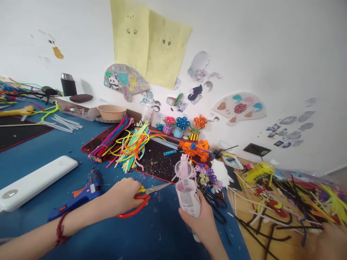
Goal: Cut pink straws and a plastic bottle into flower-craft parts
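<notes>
My left hand [126,196], with a dark red cord bracelet at the wrist, is closed around the red and yellow handles of a pair of scissors [157,187]. The blades point right, their tips close to the plastic bottle. My right hand [203,220] grips a clear plastic bottle [187,196] with printing on its side. Its upper part looks cut and tilted away from the body, with something pink at the far end. Beside the right hand, black-handled scissors [217,207] lie near purple pipe-cleaner flowers [206,175].
A blue glue gun [77,200] and a long white device [38,182] lie left. Pipe-cleaner bundles [132,144] rest on a dark mat [154,160]. Small potted flowers [180,126] stand by the wall. Another person's blurred hand [330,240] is among pipe cleaners at right.
</notes>
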Demonstrator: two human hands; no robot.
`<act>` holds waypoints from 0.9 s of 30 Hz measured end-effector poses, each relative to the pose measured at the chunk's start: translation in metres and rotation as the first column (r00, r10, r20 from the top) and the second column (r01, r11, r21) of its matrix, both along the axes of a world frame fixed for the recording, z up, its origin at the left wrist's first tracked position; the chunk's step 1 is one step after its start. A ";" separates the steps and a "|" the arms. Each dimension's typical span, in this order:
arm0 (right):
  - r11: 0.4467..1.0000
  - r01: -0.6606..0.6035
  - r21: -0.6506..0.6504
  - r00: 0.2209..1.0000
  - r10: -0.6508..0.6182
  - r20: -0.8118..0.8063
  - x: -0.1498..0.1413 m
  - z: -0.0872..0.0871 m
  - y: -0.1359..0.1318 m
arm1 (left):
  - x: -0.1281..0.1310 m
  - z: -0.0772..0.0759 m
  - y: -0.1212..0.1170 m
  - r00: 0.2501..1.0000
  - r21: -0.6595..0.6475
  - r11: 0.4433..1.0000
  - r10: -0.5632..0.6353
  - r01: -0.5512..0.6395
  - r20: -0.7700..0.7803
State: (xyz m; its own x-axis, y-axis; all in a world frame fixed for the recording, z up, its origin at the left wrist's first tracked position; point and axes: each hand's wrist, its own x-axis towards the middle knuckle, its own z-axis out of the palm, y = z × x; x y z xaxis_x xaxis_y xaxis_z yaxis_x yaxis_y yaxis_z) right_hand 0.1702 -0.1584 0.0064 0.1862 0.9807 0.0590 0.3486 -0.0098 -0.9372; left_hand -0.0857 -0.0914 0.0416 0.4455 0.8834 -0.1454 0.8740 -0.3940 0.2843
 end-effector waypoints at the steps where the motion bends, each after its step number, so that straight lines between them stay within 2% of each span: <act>1: 1.000 -0.007 -0.008 1.000 0.007 0.024 0.002 0.005 0.001 | 0.001 -0.004 -0.002 1.000 -0.006 1.000 -0.016 0.016 -0.001; 3: 0.998 -0.042 -0.038 0.996 0.045 0.074 0.006 0.016 0.002 | 0.005 -0.005 -0.005 0.998 -0.041 0.998 -0.051 0.050 -0.027; 5: 0.990 -0.121 -0.071 0.986 0.128 0.110 0.011 0.027 0.003 | 0.012 0.000 -0.006 0.997 -0.020 0.999 -0.051 0.050 -0.051; 6: 0.982 -0.170 -0.085 0.978 0.178 0.112 0.014 0.031 0.003 | 0.016 0.005 -0.005 0.998 0.022 0.998 -0.053 0.054 -0.020; 9: 0.954 -0.275 -0.118 0.957 0.283 0.060 0.025 0.038 0.000 | 0.028 0.022 0.003 0.963 0.205 0.974 -0.139 0.091 0.230; 11: 0.937 -0.323 -0.134 0.944 0.330 0.032 0.034 0.040 -0.001 | 0.037 0.030 0.011 0.888 0.266 0.953 -0.242 0.143 0.391; 14: 0.890 -0.434 -0.143 0.899 0.439 0.004 0.048 0.043 -0.002 | 0.051 0.033 0.021 0.722 0.227 0.944 -0.330 0.241 0.608; 16: 0.879 -0.457 -0.137 0.887 0.462 0.007 0.054 0.047 -0.001 | 0.058 0.030 0.024 0.620 0.143 0.948 -0.295 0.283 0.727; 18: 0.902 -0.410 -0.138 0.904 0.421 0.068 0.058 0.054 -0.001 | 0.062 0.026 0.024 0.572 0.071 0.955 -0.232 0.289 0.787; 20: 0.911 -0.389 -0.141 0.901 0.408 0.150 0.058 0.063 -0.001 | 0.063 0.024 0.022 0.573 0.036 0.963 -0.189 0.267 0.797; 23: 0.892 -0.439 -0.107 0.866 0.451 0.214 0.056 0.074 0.000 | 0.058 0.027 0.018 0.593 0.018 0.971 -0.161 0.240 0.789; 27: 0.882 -0.459 -0.107 0.852 0.472 0.226 0.051 0.076 0.001 | 0.047 0.034 0.014 0.634 -0.028 0.972 -0.131 0.235 0.762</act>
State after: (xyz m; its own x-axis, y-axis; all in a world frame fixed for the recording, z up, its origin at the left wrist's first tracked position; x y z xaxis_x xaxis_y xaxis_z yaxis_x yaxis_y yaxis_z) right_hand 0.2214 -0.1570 0.0825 -0.3067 0.9518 -0.0058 0.5357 0.1675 -0.8276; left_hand -0.0383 -0.0776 0.0752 0.5971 0.7713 0.2205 0.2527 -0.4417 0.8609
